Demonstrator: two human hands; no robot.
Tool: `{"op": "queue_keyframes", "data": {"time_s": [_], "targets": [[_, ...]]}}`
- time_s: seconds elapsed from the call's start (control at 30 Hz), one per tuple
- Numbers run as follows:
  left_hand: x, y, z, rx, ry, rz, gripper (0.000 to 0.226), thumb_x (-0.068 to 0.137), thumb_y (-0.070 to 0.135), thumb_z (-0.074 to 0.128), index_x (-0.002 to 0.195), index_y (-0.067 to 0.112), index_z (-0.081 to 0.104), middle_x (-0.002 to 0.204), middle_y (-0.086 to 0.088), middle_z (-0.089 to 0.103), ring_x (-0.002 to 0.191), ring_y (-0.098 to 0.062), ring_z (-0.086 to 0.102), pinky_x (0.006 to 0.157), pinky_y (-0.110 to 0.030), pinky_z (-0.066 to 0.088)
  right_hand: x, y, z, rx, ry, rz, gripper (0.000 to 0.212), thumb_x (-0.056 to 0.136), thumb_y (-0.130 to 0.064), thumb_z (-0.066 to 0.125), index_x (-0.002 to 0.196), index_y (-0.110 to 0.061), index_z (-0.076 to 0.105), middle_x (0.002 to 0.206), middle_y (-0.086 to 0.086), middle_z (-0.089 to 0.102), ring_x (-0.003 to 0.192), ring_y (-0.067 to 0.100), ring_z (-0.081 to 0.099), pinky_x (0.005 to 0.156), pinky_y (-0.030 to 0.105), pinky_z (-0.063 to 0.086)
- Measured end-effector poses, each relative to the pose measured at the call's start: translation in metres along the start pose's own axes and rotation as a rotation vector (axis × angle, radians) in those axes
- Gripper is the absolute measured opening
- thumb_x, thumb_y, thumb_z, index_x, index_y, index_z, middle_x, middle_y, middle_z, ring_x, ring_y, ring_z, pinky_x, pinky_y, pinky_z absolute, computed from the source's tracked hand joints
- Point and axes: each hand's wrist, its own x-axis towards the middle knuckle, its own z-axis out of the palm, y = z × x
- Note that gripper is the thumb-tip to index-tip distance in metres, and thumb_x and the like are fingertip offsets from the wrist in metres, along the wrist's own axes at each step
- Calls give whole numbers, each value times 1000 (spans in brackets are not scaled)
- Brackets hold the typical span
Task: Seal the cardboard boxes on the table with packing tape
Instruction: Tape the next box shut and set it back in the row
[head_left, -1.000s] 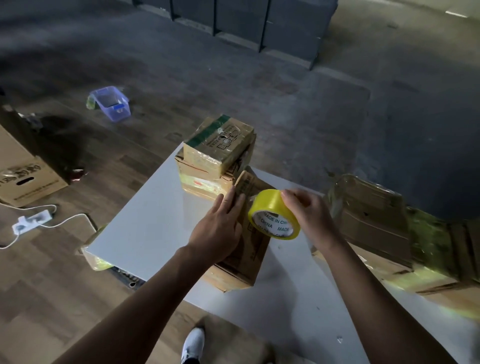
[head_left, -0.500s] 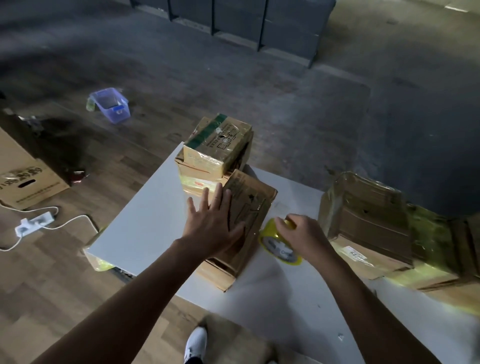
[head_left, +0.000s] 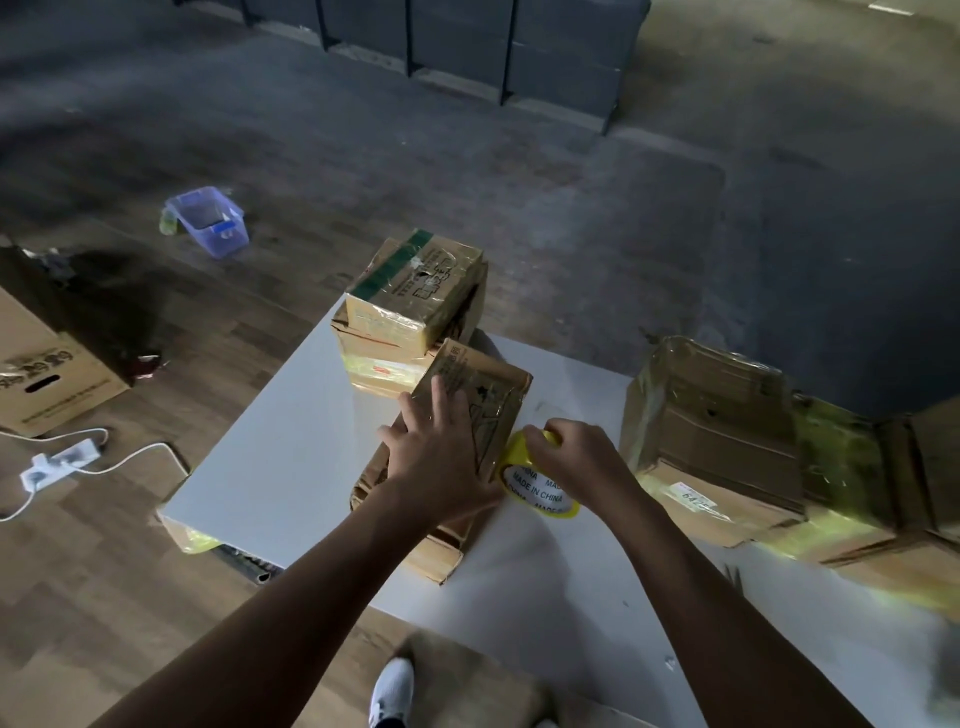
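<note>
1. Wood-patterned floor (head_left: 519, 208), dim, with dark storage units (head_left: 467, 41) along its far side.
2. White surface (head_left: 270, 467), set cornerwise to the viewer; it carried all the cartons of the task.
3. Group of large cardboard cartons (head_left: 727, 426) at the right of the surface, wrapped in glossy yellowish tape, one bearing a white label.
4. Open cardboard carton (head_left: 47, 384) on the floor at the left, printed and with a hand slot.
5. Stack of two taped boxes (head_left: 410, 312) at the far corner of the surface; the upper one had a green stripe.
6. Box being sealed (head_left: 483, 384), lying just in front of the stack and touching it, near the middle of the surface.
7. Left hand (head_left: 441, 457), laid flat on top of the box being sealed, fingers straight and spread; its grip was wide and enclosed nothing.
8. Right hand (head_left: 576, 452), its grip curled round the tape roll from above.
9. Clear plastic tub (head_left: 208, 221) on the floor, far left.
10. Yellow tape roll (head_left: 540, 493), core printed "MADE IN CHINA", held against the right side of the box being sealed, low down near the surface.
11. White power strip (head_left: 57, 462) with its cable, on the floor beside the open carton.
12. White shoe (head_left: 392, 691) at the lower edge.
</note>
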Motion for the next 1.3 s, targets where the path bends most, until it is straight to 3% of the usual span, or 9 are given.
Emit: {"op": "queue_keyframes", "data": {"time_s": [0.17, 0.3, 0.43, 0.7, 0.8, 0.9, 1.07, 1.2, 1.3], "targets": [[-9, 13, 5, -223, 86, 48, 104, 69, 78, 54, 149, 25, 13, 160, -1, 2, 140, -44, 15, 103, -63, 34, -7, 6, -28, -90, 116, -52, 51, 90, -43, 54, 59, -10, 33, 51, 6, 30, 51, 21, 33, 49, 34, 25], [-9, 25, 8, -279, 83, 104, 87, 78, 70, 51, 150, 42, 11, 162, 3, -6, 144, -42, 6, 107, -62, 28, -10, 19, -45, -62, 154, -81, 51, 89, -45, 56, 63, -3, 42, 57, 16, 40, 52, 18, 35, 47, 30, 27], [0, 24, 6, -219, 0, 129, 87, 81, 70, 45, 150, 43, 0, 162, 5, -11, 144, -47, -2, 107, -67, 24, -14, 33, -38, 187, 137, -1, 46, 91, -45, 56, 62, -11, 46, 51, -2, 45, 49, 5, 44, 46, 19, 32], [8, 2, 13, -313, -18, 94, 88, 73, 80, 27, 149, 47, -5, 162, 7, -10, 144, -44, -4, 109, -67, 21, -18, 43, -30, 514, 133, -36, 35, 87, -48, 47, 59, -27, 52, 54, -12, 50, 52, -2, 44, 48, 12, 33], [8, 0, 13, -342, -24, 68, 92, 67, 82, 20, 149, 49, -5, 162, 8, -11, 145, -42, -5, 110, -66, 19, -15, 39, -25, 468, 164, -42, 37, 87, -50, 46, 63, -22, 51, 54, -13, 50, 53, -2, 48, 48, 11, 35], [9, -1, 13, -344, -26, 74, 89, 70, 80, 22, 149, 49, -6, 162, 7, -11, 145, -42, -4, 109, -65, 19, -10, 36, -28, 373, 213, -42, 46, 85, -52, 47, 63, -12, 51, 50, -3, 46, 48, 0, 46, 42, 12, 32], [7, -2, 12, -329, -14, 106, 83, 76, 74, 28, 149, 49, -4, 162, 8, -10, 145, -41, -2, 108, -62, 21, -9, 39, -31, 308, 268, -42, 52, 86, -52, 49, 61, -7, 52, 47, -3, 46, 46, 3, 44, 42, 15, 30], [8, -9, 12, -369, -36, 110, 81, 80, 71, 32, 148, 50, -6, 162, 10, -11, 146, -39, -1, 109, -63, 23, -19, 59, -21, 84, 159, 11, 47, 92, -42, 55, 56, -13, 47, 45, -3, 40, 46, 13, 42, 47, 26, 32], [8, -8, 12, -377, -30, 118, 81, 78, 71, 31, 150, 49, -1, 162, 10, -7, 145, -38, 0, 109, -64, 22, -25, 64, -3, 166, 77, 85, 44, 94, -43, 51, 60, -15, 48, 50, -1, 44, 53, 18, 52, 50, 25, 35]]}}
